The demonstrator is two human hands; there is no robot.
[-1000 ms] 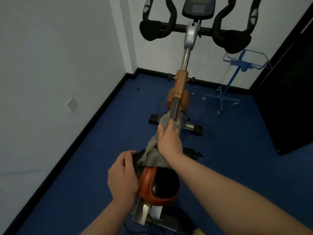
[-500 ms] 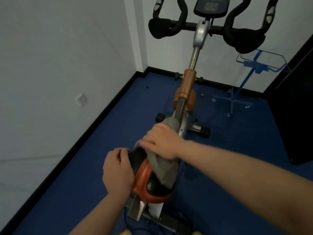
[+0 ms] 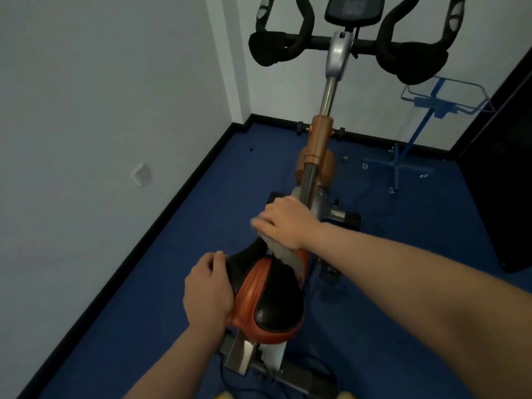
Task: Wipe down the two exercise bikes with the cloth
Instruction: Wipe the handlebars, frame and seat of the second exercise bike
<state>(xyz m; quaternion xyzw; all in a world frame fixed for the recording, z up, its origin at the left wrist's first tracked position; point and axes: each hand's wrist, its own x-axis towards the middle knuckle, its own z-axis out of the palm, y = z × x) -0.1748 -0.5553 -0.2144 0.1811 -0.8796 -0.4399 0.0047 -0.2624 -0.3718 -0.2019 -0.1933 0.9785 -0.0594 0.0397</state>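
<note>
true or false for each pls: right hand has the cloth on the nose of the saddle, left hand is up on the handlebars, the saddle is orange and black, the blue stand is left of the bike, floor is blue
1. The right hand presses the grey cloth on the front of the saddle. True.
2. The left hand is up on the handlebars. False: it grips the left side of the saddle; nothing touches the handlebars.
3. The saddle is orange and black. True.
4. The blue stand is left of the bike. False: it stands on the right, near the far wall.
5. The floor is blue. True.
</note>
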